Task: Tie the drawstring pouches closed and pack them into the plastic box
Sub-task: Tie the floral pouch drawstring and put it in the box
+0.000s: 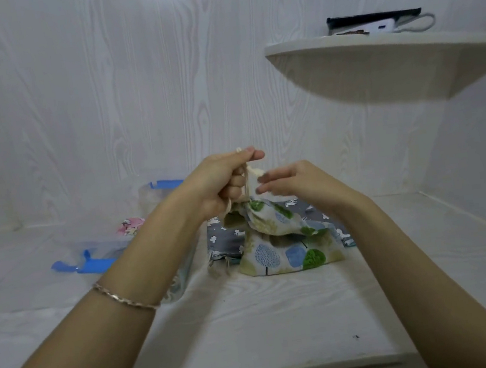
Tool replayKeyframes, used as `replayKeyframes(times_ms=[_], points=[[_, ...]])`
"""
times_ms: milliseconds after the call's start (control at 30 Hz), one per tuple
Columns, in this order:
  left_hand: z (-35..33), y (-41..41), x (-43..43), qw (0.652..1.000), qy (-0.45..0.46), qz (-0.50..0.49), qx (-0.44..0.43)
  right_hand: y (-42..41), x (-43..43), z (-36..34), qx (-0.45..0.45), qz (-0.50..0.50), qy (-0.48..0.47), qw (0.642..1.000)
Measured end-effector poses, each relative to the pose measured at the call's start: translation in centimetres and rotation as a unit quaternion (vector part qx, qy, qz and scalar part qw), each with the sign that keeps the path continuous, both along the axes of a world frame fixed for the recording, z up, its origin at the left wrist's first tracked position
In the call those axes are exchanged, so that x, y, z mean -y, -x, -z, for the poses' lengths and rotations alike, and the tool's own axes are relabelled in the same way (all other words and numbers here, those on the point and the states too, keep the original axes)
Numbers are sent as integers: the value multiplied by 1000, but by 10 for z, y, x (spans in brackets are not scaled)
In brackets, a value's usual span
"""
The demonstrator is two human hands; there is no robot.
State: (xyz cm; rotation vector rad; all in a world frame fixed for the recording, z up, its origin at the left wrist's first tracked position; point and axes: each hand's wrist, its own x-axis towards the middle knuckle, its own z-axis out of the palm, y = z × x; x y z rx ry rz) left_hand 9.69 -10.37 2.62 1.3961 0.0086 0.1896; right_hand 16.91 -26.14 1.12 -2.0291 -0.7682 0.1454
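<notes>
Cord (247,188) is pinched in the left hand (222,180), at 12 o'clock over the tree pouch (287,249). Right hand (297,183) at 3 o'clock is blurry; grip unclear.

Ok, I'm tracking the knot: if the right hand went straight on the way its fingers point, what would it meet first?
The right hand points left, so first comes the pale cord held up by the left hand, above the tree-print pouch. Depth is unclear, but it looks almost touching.
</notes>
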Motion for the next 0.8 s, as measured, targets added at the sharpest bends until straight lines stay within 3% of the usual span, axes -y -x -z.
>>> replayKeyframes(times_ms=[100, 233, 367, 533, 667, 800], points=[[-2, -4, 3, 999, 40, 16, -31, 16, -10, 18, -52, -111, -94, 988], [-4, -5, 1, 995, 87, 15, -51, 14, -27, 25, -75, -93, -243, 963], [-8, 1, -14, 994, 20, -52, -98, 10, -30, 25, -80, -30, -312, 946], [-24, 19, -36, 989, -12, -84, -117, 5, -29, 22, -6, -5, -243, 970], [-48, 22, -22, 991, 135, 1, 12, 16, -35, 24, -2, -55, -107, 993], [-66, -1, 3, 980, 170, -5, 102, 31, -35, 21, -21, -129, -119, 984]])
